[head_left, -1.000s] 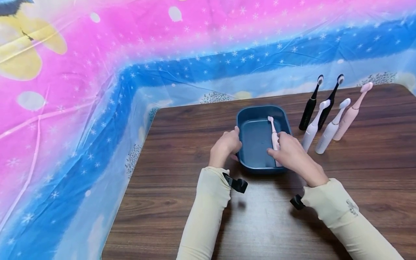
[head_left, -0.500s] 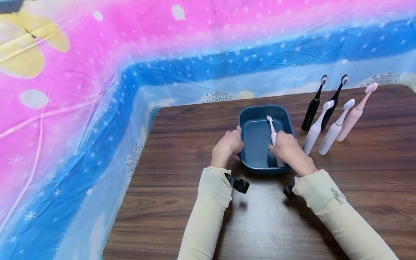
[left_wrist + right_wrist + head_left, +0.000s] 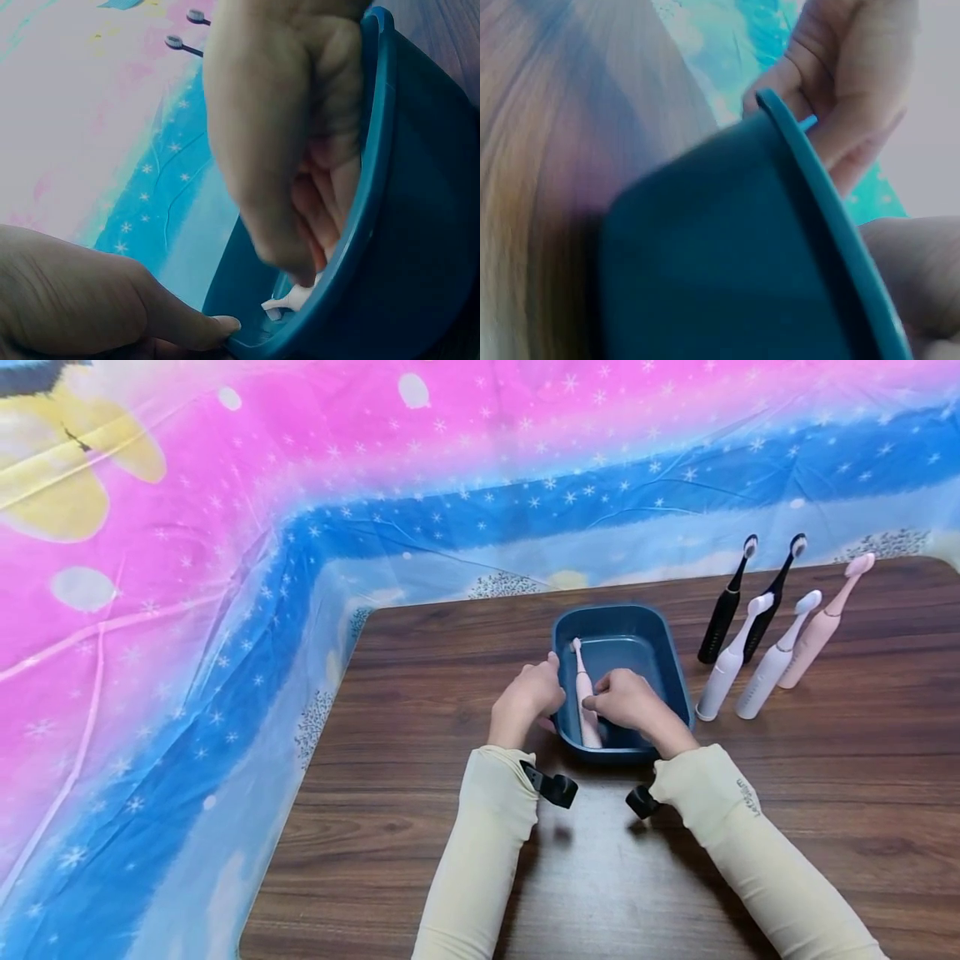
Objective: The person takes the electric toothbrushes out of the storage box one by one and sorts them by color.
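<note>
A dark blue rectangular box (image 3: 630, 653) rests on the table. My left hand (image 3: 528, 697) grips its left side; in the left wrist view the left thumb (image 3: 202, 330) lies along the rim. My right hand (image 3: 630, 702) reaches down inside the box and pinches the handle of a pale pink electric toothbrush (image 3: 589, 731). The toothbrush lies lengthwise along the left wall, its head toward the far end. Only its head end (image 3: 296, 298) shows below the right hand in the left wrist view. In the right wrist view the box wall (image 3: 727, 247) hides the toothbrush.
Several electric toothbrushes stand upright right of the box: two black ones (image 3: 720, 627) behind, two white ones (image 3: 765, 681) in front, and a pink one (image 3: 810, 647) at the right. A patterned cloth (image 3: 450, 527) hangs behind the brown wooden table (image 3: 390, 777).
My right hand has moved left inside the box, carrying the pink toothbrush from the right wall to the left wall. My left hand keeps its place on the box.
</note>
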Motion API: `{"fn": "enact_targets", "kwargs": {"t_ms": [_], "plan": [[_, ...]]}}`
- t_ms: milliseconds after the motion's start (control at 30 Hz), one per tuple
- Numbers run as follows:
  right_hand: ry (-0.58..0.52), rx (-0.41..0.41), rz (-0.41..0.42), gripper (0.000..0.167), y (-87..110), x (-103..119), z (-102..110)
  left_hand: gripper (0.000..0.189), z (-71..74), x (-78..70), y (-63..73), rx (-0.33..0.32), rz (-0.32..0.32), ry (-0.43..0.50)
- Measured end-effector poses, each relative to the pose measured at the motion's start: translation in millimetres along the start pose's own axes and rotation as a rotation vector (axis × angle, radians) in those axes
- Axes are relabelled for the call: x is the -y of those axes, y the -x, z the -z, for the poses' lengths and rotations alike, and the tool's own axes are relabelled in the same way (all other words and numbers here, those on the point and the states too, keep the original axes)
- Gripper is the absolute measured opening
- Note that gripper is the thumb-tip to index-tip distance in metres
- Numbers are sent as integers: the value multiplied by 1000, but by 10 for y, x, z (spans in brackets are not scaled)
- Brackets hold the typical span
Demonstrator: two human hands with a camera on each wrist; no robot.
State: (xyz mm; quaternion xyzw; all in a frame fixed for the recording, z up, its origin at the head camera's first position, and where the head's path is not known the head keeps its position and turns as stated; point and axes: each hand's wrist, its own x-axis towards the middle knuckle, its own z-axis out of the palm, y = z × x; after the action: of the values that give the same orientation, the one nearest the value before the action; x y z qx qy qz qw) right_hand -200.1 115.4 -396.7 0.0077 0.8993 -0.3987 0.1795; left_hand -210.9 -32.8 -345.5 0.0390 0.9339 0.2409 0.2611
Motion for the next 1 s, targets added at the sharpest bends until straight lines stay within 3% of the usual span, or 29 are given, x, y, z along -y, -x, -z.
{"fn": "enact_targets", "kwargs": {"t_ms": [233,467,733,1000], "plan": [[-75,-2,-7,29,-70,59,-89,67,17,11,13,-3,27,31],[-135,85,-48,32,-56,69,-98,68,10,2,2,11,25,-16],[-98,81,-49,33,-42,47,-36,70,-7,-29,-32,6,46,-34],[-220,44,-9,41,43,-9,19,67,-6,-34,0,7,33,12]]}}
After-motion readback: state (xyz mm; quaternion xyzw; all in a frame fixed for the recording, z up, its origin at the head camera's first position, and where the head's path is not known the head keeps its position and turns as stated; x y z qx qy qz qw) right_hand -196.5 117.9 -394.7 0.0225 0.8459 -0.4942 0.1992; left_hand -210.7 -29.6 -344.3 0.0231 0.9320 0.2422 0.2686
